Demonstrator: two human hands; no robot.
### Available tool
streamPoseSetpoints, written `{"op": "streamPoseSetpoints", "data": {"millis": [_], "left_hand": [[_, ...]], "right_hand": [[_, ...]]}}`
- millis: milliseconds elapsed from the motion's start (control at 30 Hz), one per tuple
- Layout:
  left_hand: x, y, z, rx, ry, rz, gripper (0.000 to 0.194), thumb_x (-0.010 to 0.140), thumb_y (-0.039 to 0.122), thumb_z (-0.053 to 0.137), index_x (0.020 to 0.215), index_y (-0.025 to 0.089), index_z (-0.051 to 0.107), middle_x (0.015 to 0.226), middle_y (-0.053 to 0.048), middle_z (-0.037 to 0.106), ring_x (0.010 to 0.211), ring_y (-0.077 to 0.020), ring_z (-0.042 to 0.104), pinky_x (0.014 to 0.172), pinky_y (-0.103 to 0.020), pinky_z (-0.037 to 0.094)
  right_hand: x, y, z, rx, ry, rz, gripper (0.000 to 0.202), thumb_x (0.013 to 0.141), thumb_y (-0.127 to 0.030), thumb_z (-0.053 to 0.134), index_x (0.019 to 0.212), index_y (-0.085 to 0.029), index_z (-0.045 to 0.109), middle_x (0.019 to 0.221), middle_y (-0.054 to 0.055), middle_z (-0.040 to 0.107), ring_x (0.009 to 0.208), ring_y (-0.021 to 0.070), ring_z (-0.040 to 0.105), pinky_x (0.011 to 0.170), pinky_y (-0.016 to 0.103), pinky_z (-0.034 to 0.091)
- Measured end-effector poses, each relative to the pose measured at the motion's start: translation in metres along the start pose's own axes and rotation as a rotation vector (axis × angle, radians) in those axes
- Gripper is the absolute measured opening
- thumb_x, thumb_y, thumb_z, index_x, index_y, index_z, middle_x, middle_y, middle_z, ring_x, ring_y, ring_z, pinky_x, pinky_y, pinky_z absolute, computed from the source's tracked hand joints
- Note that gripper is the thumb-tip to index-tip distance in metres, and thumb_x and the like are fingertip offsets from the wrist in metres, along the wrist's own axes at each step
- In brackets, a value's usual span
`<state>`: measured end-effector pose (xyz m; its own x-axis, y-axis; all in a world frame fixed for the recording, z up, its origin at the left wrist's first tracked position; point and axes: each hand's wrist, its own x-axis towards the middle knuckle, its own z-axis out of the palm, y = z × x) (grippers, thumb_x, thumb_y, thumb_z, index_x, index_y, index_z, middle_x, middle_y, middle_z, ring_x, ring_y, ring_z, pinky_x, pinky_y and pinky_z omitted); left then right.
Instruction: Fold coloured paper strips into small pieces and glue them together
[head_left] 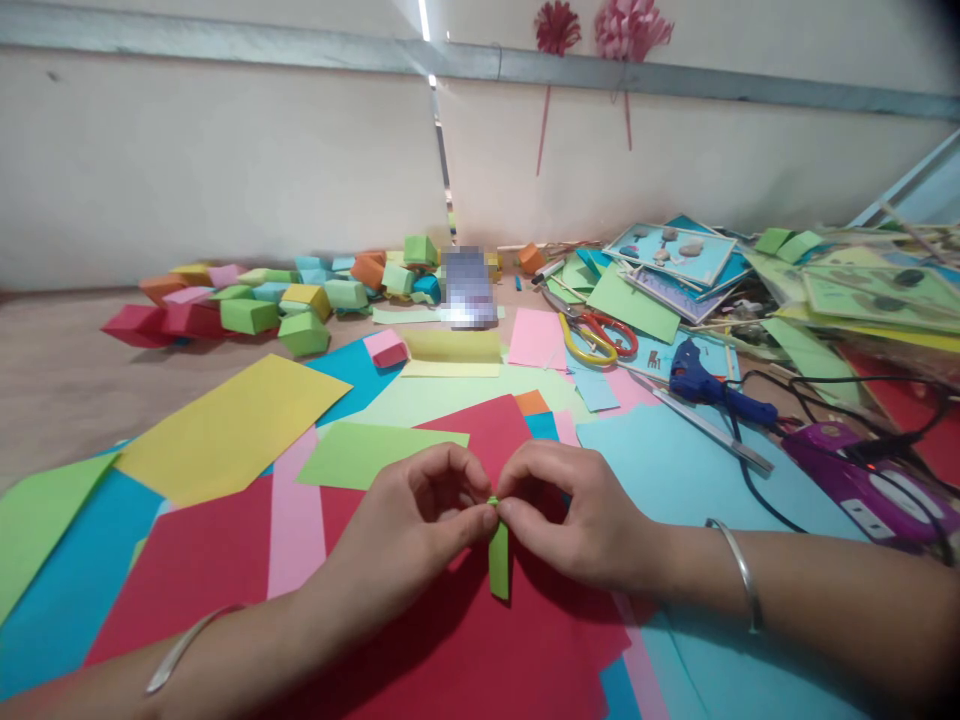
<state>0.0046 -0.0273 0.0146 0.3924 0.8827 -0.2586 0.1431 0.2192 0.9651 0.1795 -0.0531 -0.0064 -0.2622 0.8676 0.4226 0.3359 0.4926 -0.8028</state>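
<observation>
A narrow green paper strip (pixel 499 568) hangs down between my two hands, its top end pinched small at the fingertips. My left hand (pixel 427 515) grips that end between thumb and fingers from the left. From the other side, my right hand (pixel 574 510) pinches the same end, thumb and forefinger pressed together. Both hands are just above red paper sheets (pixel 420 650). Close behind the left hand lies a light green sheet (pixel 367 452). The exact fold at the strip's top is partly hidden by the fingertips.
Folded paper boxes (pixel 249 316) in several colours sit at the back left. Scissors (pixel 589 340), a blue glue gun (pixel 712 385), a cutter knife (pixel 712 430) and a purple power strip (pixel 862 480) with black cables lie to the right. A yellow sheet (pixel 232 430) lies left.
</observation>
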Motion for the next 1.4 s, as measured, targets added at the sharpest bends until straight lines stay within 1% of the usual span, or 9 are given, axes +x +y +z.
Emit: {"op": "streamPoseSetpoints", "data": {"millis": [200, 367, 500, 600, 733, 1000, 1100, 1233, 1400], "left_hand": [[-0.001, -0.001, 0.0, -0.056, -0.086, -0.02, 0.022, 0.067, 0.032, 0.08, 0.071, 0.016, 0.064, 0.059, 0.002, 0.064, 0.056, -0.0107, 0.055, 0.053, -0.021, 0.043], [0.001, -0.01, -0.002, -0.215, -0.077, -0.046, 0.036, 0.064, 0.038, 0.088, 0.075, 0.018, 0.059, 0.056, 0.007, 0.057, 0.051, -0.0074, 0.051, 0.05, -0.017, 0.04], [0.001, -0.014, -0.003, -0.303, 0.01, -0.058, 0.04, 0.063, 0.037, 0.09, 0.073, 0.019, 0.055, 0.056, 0.009, 0.054, 0.049, -0.005, 0.047, 0.048, -0.015, 0.038], [0.001, -0.015, -0.003, -0.328, 0.043, -0.058, 0.04, 0.064, 0.037, 0.089, 0.074, 0.019, 0.054, 0.054, 0.009, 0.054, 0.049, -0.005, 0.046, 0.048, -0.015, 0.038], [0.0, -0.013, -0.001, -0.342, 0.056, -0.066, 0.041, 0.065, 0.037, 0.089, 0.073, 0.02, 0.054, 0.057, 0.009, 0.057, 0.052, -0.0064, 0.049, 0.05, -0.016, 0.041], [0.0, -0.014, 0.001, -0.268, 0.092, -0.034, 0.035, 0.064, 0.036, 0.088, 0.068, 0.02, 0.056, 0.058, 0.006, 0.058, 0.054, -0.0082, 0.051, 0.051, -0.018, 0.041], [-0.001, -0.01, 0.0, -0.23, 0.11, -0.014, 0.03, 0.063, 0.033, 0.087, 0.067, 0.02, 0.06, 0.06, 0.005, 0.061, 0.055, -0.009, 0.053, 0.051, -0.018, 0.044], [-0.003, -0.004, 0.0, -0.144, 0.109, -0.004, 0.023, 0.055, 0.021, 0.087, 0.065, 0.02, 0.066, 0.063, 0.003, 0.066, 0.059, -0.0114, 0.059, 0.056, -0.02, 0.049], [-0.003, 0.0, 0.0, -0.063, 0.096, -0.026, 0.013, 0.06, 0.024, 0.082, 0.062, 0.018, 0.072, 0.06, 0.0, 0.068, 0.057, -0.0117, 0.059, 0.055, -0.02, 0.048]], "right_hand": [[-0.004, -0.005, 0.001, 0.073, -0.027, 0.016, 0.015, 0.076, -0.005, 0.052, 0.075, -0.019, 0.057, 0.071, -0.002, 0.061, 0.062, 0.0088, 0.053, 0.06, 0.019, 0.044], [-0.003, -0.003, -0.002, 0.064, -0.037, -0.104, 0.018, 0.081, -0.003, 0.049, 0.073, -0.018, 0.055, 0.069, -0.001, 0.059, 0.063, 0.0092, 0.052, 0.061, 0.019, 0.044], [-0.003, 0.008, -0.002, -0.094, -0.084, -0.301, 0.019, 0.088, -0.005, 0.043, 0.089, -0.016, 0.059, 0.082, 0.007, 0.063, 0.075, 0.0145, 0.056, 0.068, 0.025, 0.05], [-0.003, 0.012, -0.001, -0.163, -0.085, -0.365, 0.017, 0.095, -0.011, 0.044, 0.094, -0.016, 0.06, 0.088, 0.009, 0.065, 0.079, 0.0155, 0.058, 0.069, 0.025, 0.052], [-0.002, 0.008, -0.001, -0.181, -0.031, -0.306, 0.015, 0.096, -0.012, 0.046, 0.09, -0.018, 0.059, 0.087, 0.007, 0.068, 0.083, 0.0153, 0.063, 0.076, 0.027, 0.052], [-0.002, -0.002, -0.001, 0.069, 0.064, 0.141, 0.008, 0.082, -0.013, 0.06, 0.076, -0.019, 0.06, 0.071, -0.001, 0.065, 0.064, 0.0115, 0.058, 0.062, 0.024, 0.046], [-0.001, -0.003, 0.0, 0.178, 0.067, 0.239, 0.007, 0.08, -0.016, 0.063, 0.075, -0.019, 0.058, 0.069, -0.002, 0.063, 0.063, 0.0111, 0.057, 0.06, 0.024, 0.046], [-0.001, -0.002, -0.001, 0.201, 0.067, 0.214, 0.006, 0.081, -0.015, 0.064, 0.084, -0.019, 0.06, 0.074, -0.001, 0.066, 0.066, 0.0112, 0.06, 0.061, 0.024, 0.048], [-0.002, 0.002, -0.005, 0.033, 0.057, -0.028, 0.013, 0.085, -0.009, 0.06, 0.088, -0.02, 0.067, 0.083, 0.001, 0.071, 0.077, 0.0131, 0.064, 0.074, 0.027, 0.05]]}}
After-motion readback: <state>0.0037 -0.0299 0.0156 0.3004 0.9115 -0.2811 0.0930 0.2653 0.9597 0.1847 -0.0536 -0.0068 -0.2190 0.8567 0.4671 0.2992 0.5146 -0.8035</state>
